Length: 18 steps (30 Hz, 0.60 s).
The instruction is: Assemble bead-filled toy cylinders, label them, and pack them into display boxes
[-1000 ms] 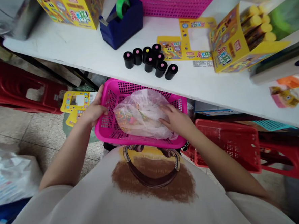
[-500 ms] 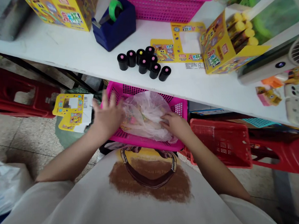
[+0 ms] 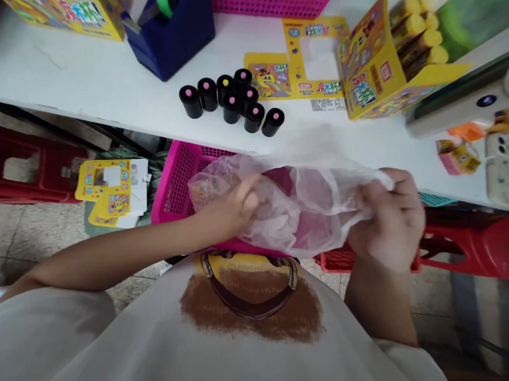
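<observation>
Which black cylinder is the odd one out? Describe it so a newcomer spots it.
On the white table, find the dark blue tape dispenser. Nearer the person and to its right sits a cluster of small black cylinders. Yours is the cylinder with a yellow dot on top; its neighbours' dots are pink.
</observation>
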Each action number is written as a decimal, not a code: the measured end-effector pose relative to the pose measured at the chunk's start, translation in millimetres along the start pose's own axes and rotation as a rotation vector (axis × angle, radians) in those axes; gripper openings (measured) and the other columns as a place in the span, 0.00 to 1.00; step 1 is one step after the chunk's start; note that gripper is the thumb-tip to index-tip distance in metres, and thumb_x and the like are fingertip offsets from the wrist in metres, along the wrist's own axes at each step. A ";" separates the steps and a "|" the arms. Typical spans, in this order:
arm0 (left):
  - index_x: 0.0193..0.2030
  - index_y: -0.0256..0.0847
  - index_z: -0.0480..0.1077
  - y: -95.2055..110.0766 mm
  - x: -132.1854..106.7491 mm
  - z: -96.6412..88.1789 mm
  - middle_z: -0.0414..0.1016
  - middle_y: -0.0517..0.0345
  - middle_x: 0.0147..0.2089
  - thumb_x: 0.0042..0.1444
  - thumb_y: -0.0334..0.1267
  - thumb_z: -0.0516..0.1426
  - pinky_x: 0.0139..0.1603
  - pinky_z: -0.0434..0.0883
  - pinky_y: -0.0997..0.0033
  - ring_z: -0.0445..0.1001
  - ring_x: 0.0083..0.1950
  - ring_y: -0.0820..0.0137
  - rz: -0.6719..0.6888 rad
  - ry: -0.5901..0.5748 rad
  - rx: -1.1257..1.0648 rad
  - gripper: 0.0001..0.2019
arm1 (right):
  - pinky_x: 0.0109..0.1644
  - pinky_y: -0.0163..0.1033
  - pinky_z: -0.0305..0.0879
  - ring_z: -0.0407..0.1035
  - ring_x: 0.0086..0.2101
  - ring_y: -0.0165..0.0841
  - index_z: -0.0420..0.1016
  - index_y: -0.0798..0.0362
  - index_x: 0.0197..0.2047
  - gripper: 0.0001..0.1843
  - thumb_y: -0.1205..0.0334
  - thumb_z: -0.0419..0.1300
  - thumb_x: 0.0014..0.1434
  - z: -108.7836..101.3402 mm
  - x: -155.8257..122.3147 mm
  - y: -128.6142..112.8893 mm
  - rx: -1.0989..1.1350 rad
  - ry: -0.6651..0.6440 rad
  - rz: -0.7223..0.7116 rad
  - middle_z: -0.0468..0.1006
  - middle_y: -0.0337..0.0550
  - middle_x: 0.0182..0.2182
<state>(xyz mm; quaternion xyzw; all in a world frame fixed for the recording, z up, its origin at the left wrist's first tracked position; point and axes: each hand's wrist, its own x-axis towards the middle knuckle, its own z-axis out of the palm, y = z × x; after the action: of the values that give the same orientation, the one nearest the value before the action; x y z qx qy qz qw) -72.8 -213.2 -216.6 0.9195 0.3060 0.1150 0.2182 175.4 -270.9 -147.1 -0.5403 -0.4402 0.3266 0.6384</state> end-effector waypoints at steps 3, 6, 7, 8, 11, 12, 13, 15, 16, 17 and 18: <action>0.66 0.34 0.66 9.6 9.7 2.2 0.67 0.30 0.73 0.67 0.29 0.55 0.48 0.79 0.63 0.82 0.56 0.57 0.145 -0.296 0.048 0.21 | 0.27 0.35 0.57 0.59 0.22 0.29 0.74 0.43 0.43 0.08 0.61 0.69 0.64 1.3 4.0 -10.4 -0.007 0.024 -0.103 0.66 0.29 0.24; 0.76 0.43 0.58 9.8 21.9 -8.4 0.85 0.49 0.52 0.64 0.25 0.55 0.44 0.75 0.69 0.84 0.44 0.64 0.203 -0.533 0.051 0.33 | 0.32 0.37 0.62 0.66 0.26 0.30 0.76 0.40 0.46 0.10 0.63 0.69 0.64 -1.3 1.6 -20.6 -0.231 -0.002 -0.238 0.71 0.32 0.29; 0.76 0.46 0.60 8.3 22.7 -16.5 0.86 0.52 0.47 0.64 0.25 0.55 0.45 0.75 0.68 0.83 0.44 0.64 0.211 -0.553 0.076 0.34 | 0.34 0.38 0.64 0.68 0.29 0.31 0.77 0.41 0.45 0.08 0.64 0.69 0.65 -4.5 -0.3 -24.1 -0.348 -0.035 -0.281 0.74 0.34 0.31; 0.73 0.48 0.64 6.4 20.9 -27.2 0.86 0.54 0.45 0.64 0.25 0.55 0.47 0.74 0.67 0.83 0.45 0.63 0.216 -0.537 0.106 0.32 | 0.36 0.39 0.66 0.70 0.31 0.32 0.79 0.42 0.43 0.07 0.65 0.68 0.65 -8.9 -2.4 -27.3 -0.479 -0.089 -0.315 0.76 0.35 0.32; 0.60 0.48 0.76 0.1 0.1 -72.0 0.85 0.52 0.45 0.62 0.25 0.58 0.53 0.74 0.63 0.81 0.52 0.59 0.248 -0.382 0.104 0.23 | 0.37 0.41 0.70 0.70 0.32 0.34 0.82 0.45 0.46 0.06 0.62 0.69 0.65 -26.0 -10.1 -32.7 -0.887 -0.315 -0.344 0.76 0.40 0.35; 0.56 0.49 0.78 -1.8 -10.6 -88.8 0.84 0.54 0.42 0.61 0.25 0.59 0.53 0.74 0.62 0.80 0.52 0.59 0.270 -0.342 0.051 0.20 | 0.39 0.44 0.72 0.71 0.35 0.36 0.82 0.46 0.51 0.11 0.59 0.69 0.65 -30.8 -13.0 -33.3 -1.013 -0.383 -0.335 0.75 0.44 0.38; 0.52 0.50 0.79 -3.1 -21.9 -105.0 0.83 0.54 0.41 0.61 0.25 0.58 0.51 0.75 0.62 0.80 0.51 0.59 0.297 -0.289 -0.013 0.18 | 0.43 0.49 0.74 0.72 0.40 0.41 0.81 0.47 0.56 0.18 0.57 0.70 0.64 -34.0 -16.0 -33.9 -1.131 -0.437 -0.322 0.74 0.48 0.43; 0.42 0.48 0.78 -3.8 -43.4 -132.1 0.82 0.53 0.43 0.63 0.23 0.52 0.47 0.76 0.64 0.80 0.52 0.61 0.360 -0.224 -0.096 0.17 | 0.54 0.63 0.72 0.70 0.52 0.54 0.77 0.47 0.64 0.26 0.57 0.70 0.63 -33.5 -20.8 -37.6 -1.301 -0.477 -0.323 0.70 0.57 0.53; 0.38 0.47 0.76 -2.8 -52.5 -141.9 0.82 0.52 0.45 0.61 0.20 0.50 0.45 0.77 0.66 0.79 0.55 0.63 0.389 -0.197 -0.120 0.18 | 0.58 0.67 0.69 0.67 0.56 0.58 0.76 0.46 0.64 0.27 0.60 0.70 0.63 -29.2 -21.9 -41.3 -1.322 -0.483 -0.383 0.69 0.59 0.55; 0.36 0.46 0.75 -1.0 -59.8 -149.2 0.83 0.52 0.49 0.59 0.19 0.48 0.46 0.78 0.67 0.79 0.58 0.65 0.421 -0.185 -0.136 0.20 | 0.60 0.68 0.67 0.65 0.58 0.59 0.77 0.46 0.63 0.25 0.64 0.69 0.64 -22.0 -21.7 -45.7 -1.295 -0.500 -0.481 0.69 0.59 0.56; 0.34 0.46 0.74 1.3 -65.2 -154.3 0.83 0.53 0.52 0.57 0.18 0.47 0.47 0.79 0.69 0.79 0.59 0.67 0.445 -0.182 -0.155 0.20 | 0.62 0.66 0.67 0.66 0.59 0.58 0.79 0.47 0.60 0.20 0.67 0.66 0.65 -12.1 -20.1 -50.3 -1.228 -0.531 -0.596 0.72 0.58 0.55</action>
<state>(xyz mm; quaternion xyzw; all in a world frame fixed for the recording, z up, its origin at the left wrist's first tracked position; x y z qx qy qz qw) -176.6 -203.0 -85.5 0.9513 0.0653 0.0999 0.2842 175.5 -303.8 -102.5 -0.5607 -0.8122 -0.0468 0.1543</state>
